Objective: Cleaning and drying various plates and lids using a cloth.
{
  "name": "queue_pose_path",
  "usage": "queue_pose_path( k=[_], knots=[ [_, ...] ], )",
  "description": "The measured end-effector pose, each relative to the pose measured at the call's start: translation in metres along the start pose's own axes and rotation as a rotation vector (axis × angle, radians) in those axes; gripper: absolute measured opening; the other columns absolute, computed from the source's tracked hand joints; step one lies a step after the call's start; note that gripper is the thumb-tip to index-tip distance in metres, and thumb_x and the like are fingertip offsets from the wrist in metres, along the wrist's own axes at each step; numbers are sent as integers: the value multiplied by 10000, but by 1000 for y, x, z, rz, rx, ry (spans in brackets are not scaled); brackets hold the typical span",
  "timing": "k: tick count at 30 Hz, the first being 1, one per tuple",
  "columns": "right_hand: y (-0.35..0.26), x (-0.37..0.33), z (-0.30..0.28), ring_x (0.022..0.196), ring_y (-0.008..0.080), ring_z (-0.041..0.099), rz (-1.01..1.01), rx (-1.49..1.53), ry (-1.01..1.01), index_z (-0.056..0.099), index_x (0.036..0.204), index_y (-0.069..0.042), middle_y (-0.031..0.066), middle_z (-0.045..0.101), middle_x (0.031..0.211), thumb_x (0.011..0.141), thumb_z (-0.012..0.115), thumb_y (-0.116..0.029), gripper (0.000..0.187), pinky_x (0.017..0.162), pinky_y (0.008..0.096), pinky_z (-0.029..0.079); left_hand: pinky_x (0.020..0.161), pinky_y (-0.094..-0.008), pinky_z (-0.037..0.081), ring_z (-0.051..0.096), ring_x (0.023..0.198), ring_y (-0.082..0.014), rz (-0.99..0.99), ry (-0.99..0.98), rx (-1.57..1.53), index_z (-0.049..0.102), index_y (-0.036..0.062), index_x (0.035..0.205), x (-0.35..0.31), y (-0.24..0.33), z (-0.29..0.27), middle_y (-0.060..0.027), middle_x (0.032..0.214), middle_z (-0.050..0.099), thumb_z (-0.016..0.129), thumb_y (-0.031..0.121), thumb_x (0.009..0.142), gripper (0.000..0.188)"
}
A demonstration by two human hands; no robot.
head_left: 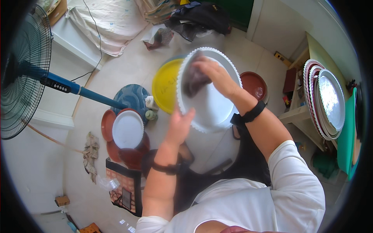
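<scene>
A round white dish with a scalloped rim is held tilted in front of me. My left hand grips its near left edge, thumb over the rim. Inside the dish, my right hand presses a dark cloth against the left part of the surface; hand and cloth are blurred by motion. Behind the dish, and partly covered by it, lies a yellow round disc. To the right of the dish, a reddish-brown round dish rests on the floor.
A standing fan rises from a blue base at left. Beside it are a white bottle, a small green jar and a white dish on brown ones. More scalloped dishes lean against a wooden table at right.
</scene>
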State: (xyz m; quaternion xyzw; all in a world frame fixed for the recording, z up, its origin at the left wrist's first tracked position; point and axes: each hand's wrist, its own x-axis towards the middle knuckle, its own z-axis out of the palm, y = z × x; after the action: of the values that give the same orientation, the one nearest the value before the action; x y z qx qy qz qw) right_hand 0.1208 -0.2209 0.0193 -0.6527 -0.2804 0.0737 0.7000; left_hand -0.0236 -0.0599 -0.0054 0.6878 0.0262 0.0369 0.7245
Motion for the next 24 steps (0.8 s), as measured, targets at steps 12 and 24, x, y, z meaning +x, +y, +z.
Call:
queue_pose_path(
  k=[12, 24],
  knots=[
    [7, -61, 11, 1050, 270, 566, -308, -867, -432, 712, 853, -109, 22, 666, 1008, 678, 620, -12, 220, 896, 414, 433, 985, -361, 435, 528, 1157, -233, 0, 399, -102, 372, 34, 1398, 3, -6, -29, -127, 1317, 509, 377, 333, 1056, 454],
    [16, -35, 42, 1075, 344, 557, -270, -422, -115, 634, 1036, -37, 141, 613, 1128, 725, 689, -155, 337, 937, 438, 433, 935, -338, 423, 526, 1071, -223, -12, 367, 29, 456, -57, 1304, 1, -10, -14, -171, 1220, 553, 433, 321, 1037, 463]
  ],
)
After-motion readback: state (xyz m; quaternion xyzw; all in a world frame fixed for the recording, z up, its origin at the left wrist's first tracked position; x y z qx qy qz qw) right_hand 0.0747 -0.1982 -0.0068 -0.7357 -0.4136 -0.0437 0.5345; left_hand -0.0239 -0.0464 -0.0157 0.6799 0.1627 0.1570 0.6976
